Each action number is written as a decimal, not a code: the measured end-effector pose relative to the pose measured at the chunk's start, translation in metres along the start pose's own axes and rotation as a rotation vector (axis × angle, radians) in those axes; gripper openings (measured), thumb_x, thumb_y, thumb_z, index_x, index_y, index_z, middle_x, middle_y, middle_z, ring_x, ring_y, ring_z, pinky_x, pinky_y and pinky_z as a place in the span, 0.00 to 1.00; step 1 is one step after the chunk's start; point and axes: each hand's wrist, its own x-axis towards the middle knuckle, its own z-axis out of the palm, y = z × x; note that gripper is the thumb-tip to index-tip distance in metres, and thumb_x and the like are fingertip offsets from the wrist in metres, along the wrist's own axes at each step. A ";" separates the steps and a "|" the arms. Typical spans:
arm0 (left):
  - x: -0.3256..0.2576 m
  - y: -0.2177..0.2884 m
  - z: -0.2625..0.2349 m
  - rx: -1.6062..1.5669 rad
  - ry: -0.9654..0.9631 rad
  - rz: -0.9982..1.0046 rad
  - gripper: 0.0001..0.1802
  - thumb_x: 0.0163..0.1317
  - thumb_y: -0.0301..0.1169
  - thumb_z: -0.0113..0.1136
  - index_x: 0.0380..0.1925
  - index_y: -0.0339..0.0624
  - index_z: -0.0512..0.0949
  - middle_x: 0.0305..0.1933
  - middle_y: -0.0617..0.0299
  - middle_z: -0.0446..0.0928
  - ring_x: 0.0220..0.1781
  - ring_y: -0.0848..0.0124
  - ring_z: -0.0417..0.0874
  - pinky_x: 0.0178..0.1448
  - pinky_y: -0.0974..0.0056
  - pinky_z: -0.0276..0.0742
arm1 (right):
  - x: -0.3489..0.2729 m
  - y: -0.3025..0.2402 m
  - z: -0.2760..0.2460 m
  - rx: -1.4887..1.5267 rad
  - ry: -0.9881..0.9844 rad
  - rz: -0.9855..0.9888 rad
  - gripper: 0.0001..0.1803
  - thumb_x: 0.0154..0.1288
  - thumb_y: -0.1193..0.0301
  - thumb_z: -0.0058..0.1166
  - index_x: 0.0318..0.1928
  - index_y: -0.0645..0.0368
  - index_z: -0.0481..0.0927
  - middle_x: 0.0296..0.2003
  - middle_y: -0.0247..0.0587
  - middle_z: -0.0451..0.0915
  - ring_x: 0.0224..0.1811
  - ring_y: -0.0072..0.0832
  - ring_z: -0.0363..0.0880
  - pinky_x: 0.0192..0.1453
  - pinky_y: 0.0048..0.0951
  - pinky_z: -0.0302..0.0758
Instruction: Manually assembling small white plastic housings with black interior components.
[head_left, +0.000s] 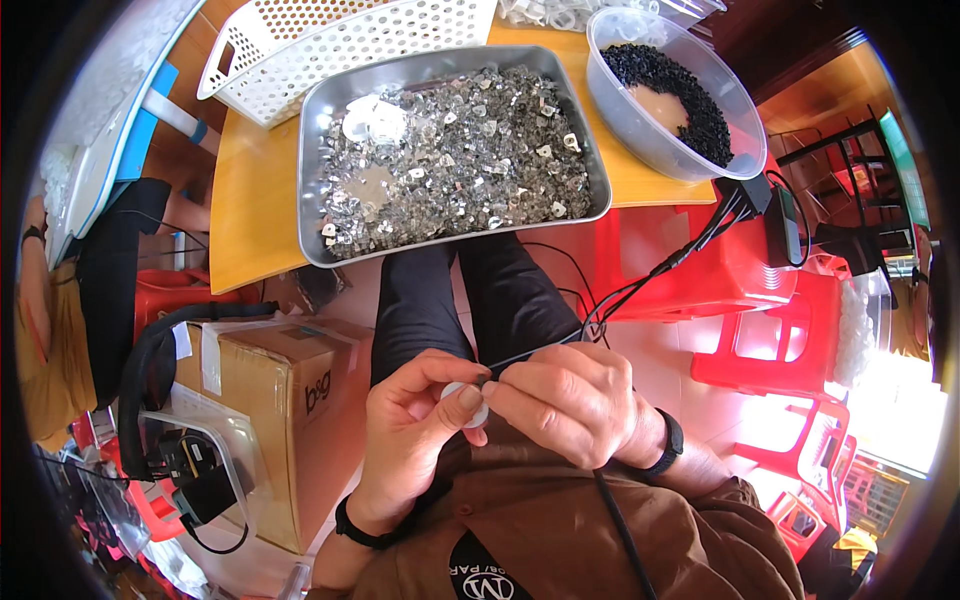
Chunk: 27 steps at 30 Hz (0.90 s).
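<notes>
In front of my chest, my left hand (405, 425) is closed in a pinch around a small round white piece (466, 408). My right hand (565, 405) meets it there, with its thumb and fingers pressed together. A tiny dark bit (483, 378) shows between the two sets of fingertips; I cannot tell which hand grips it or what it is. Beyond my hands, a shallow metal tray (311, 160) holds a heap of small clear plastic pieces. Right of it, a translucent plastic bowl (645, 140) contains many small black pieces (705, 115).
A white perforated basket (350, 45) stands behind the tray on the yellow tabletop (245, 200). Black cables (690, 250) run past my right hand. A cardboard box (265, 390) is at left; red stools (765, 340) stand at right. Another person's arm (35, 290) shows far left.
</notes>
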 end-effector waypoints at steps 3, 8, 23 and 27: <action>0.000 -0.003 -0.003 0.035 -0.006 0.055 0.08 0.63 0.22 0.60 0.41 0.31 0.78 0.40 0.57 0.75 0.35 0.74 0.78 0.33 0.70 0.80 | -0.003 0.001 0.003 0.254 -0.011 0.160 0.16 0.46 0.73 0.66 0.39 0.62 0.80 0.33 0.36 0.76 0.26 0.26 0.77 0.25 0.24 0.75; 0.001 -0.003 -0.005 0.045 -0.041 0.082 0.08 0.61 0.21 0.60 0.41 0.31 0.78 0.40 0.58 0.75 0.35 0.74 0.78 0.33 0.70 0.80 | 0.005 -0.001 0.004 0.440 0.014 0.483 0.17 0.45 0.80 0.68 0.39 0.55 0.83 0.32 0.34 0.78 0.26 0.29 0.79 0.25 0.26 0.75; -0.003 -0.004 0.001 0.174 0.120 0.138 0.05 0.60 0.21 0.62 0.36 0.31 0.78 0.39 0.58 0.75 0.35 0.76 0.78 0.35 0.72 0.81 | 0.003 -0.007 0.003 0.570 -0.025 0.637 0.10 0.50 0.83 0.64 0.35 0.61 0.83 0.32 0.38 0.80 0.27 0.25 0.79 0.26 0.23 0.75; -0.002 -0.004 0.003 0.196 0.111 0.176 0.05 0.59 0.18 0.63 0.35 0.32 0.77 0.39 0.58 0.75 0.35 0.77 0.77 0.35 0.73 0.79 | 0.005 -0.009 -0.002 0.549 -0.092 0.654 0.09 0.52 0.83 0.62 0.35 0.61 0.83 0.31 0.38 0.80 0.28 0.24 0.79 0.28 0.23 0.75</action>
